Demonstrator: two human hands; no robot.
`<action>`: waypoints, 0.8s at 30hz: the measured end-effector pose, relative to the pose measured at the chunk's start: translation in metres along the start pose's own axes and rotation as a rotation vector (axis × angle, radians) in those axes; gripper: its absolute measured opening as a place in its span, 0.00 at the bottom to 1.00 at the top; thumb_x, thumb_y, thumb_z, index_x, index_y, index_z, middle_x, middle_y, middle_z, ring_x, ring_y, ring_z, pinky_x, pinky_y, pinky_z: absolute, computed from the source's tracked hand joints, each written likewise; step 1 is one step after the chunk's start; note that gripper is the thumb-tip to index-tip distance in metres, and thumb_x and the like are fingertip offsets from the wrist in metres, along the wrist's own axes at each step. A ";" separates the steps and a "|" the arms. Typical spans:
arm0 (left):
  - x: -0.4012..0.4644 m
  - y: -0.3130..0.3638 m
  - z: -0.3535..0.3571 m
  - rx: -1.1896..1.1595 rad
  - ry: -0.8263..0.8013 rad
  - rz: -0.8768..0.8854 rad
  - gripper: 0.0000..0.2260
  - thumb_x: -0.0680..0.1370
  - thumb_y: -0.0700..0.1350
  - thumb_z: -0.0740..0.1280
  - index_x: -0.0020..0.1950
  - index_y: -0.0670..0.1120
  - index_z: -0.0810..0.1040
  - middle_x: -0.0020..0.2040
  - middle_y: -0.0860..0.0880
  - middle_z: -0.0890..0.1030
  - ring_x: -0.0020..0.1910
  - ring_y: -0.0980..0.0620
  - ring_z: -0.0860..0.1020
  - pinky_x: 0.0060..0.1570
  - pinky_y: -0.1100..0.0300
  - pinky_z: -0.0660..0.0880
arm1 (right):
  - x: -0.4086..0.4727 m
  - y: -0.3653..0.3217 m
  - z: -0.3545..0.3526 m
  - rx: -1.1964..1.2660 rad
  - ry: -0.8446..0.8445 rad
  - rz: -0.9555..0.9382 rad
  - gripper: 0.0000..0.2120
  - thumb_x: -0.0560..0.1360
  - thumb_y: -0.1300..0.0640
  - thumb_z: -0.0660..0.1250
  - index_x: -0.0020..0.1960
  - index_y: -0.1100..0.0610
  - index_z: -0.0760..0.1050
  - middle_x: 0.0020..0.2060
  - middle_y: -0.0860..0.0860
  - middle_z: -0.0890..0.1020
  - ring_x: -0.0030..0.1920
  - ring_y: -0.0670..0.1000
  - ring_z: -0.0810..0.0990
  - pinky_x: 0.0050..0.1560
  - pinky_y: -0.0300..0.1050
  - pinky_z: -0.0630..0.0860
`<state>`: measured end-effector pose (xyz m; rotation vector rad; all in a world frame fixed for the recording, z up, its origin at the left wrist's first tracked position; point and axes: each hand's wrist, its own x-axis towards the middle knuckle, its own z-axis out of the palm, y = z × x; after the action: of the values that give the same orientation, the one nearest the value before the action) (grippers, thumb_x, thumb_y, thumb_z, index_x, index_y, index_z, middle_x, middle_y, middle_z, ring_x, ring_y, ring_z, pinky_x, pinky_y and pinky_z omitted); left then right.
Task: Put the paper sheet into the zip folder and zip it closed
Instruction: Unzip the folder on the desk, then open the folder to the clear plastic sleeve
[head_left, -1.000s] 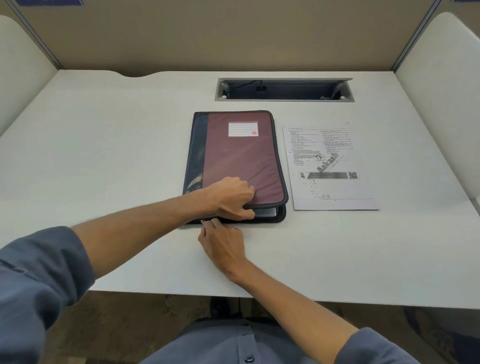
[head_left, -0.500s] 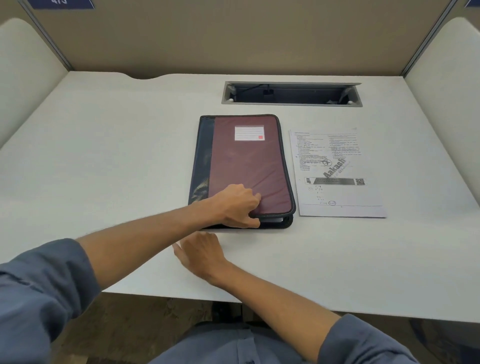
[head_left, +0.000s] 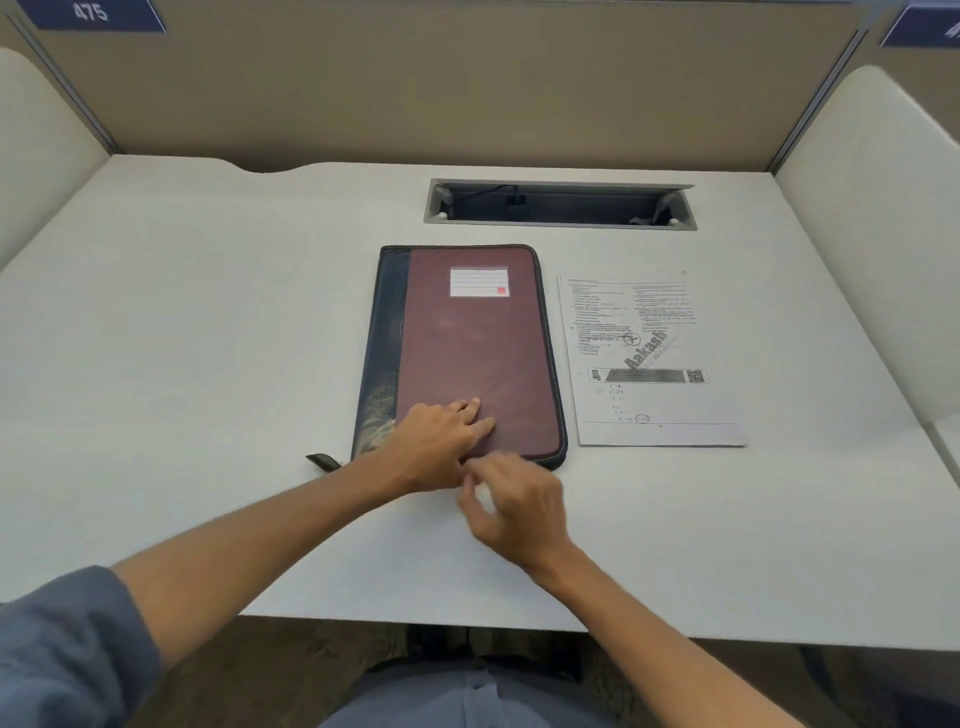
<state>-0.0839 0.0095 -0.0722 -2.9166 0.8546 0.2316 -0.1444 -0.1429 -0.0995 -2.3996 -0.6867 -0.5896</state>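
Observation:
The zip folder (head_left: 467, 343), maroon with a dark spine and a white label, lies flat in the middle of the white desk (head_left: 208, 322). A dark zip tail (head_left: 322, 461) sticks out at its near left corner. The printed paper sheet (head_left: 649, 358) lies on the desk just right of the folder, outside it. My left hand (head_left: 441, 447) rests on the folder's near end with its fingers flat on the cover, holding it down. My right hand (head_left: 519, 509) is at the folder's near edge, fingers curled into a pinch and blurred. What it pinches is hidden.
A grey cable slot (head_left: 561, 205) is sunk into the desk behind the folder. Beige partition walls (head_left: 467, 93) close off the back, and padded white side panels (head_left: 878, 218) stand left and right. The desk's near edge is close to my body.
My right hand has swung from the near left corner to the middle of the folder's near edge. My left hand has shifted from gripping the cover's edge to lying flat on it.

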 end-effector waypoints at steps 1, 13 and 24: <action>-0.002 0.001 0.002 -0.007 0.014 -0.010 0.28 0.77 0.61 0.59 0.75 0.51 0.62 0.76 0.43 0.64 0.69 0.45 0.71 0.52 0.50 0.77 | 0.003 0.008 -0.003 -0.036 0.032 0.123 0.06 0.72 0.54 0.67 0.48 0.54 0.79 0.40 0.47 0.82 0.37 0.48 0.78 0.34 0.42 0.76; -0.014 0.002 0.020 -0.063 -0.005 -0.051 0.31 0.75 0.59 0.58 0.77 0.52 0.59 0.78 0.46 0.59 0.76 0.47 0.60 0.55 0.49 0.76 | 0.032 0.050 -0.017 0.013 -0.190 0.913 0.28 0.70 0.43 0.71 0.66 0.52 0.72 0.58 0.52 0.77 0.55 0.55 0.79 0.54 0.50 0.76; -0.021 0.007 -0.014 -0.238 0.172 -0.153 0.29 0.73 0.70 0.54 0.66 0.54 0.73 0.67 0.52 0.76 0.63 0.50 0.76 0.51 0.52 0.78 | 0.055 0.046 -0.028 0.676 0.159 1.171 0.24 0.67 0.67 0.71 0.63 0.55 0.77 0.46 0.46 0.81 0.48 0.47 0.81 0.53 0.45 0.80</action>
<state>-0.1033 0.0127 -0.0549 -3.2449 0.6605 0.0756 -0.0821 -0.1745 -0.0669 -1.6671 0.5427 -0.0070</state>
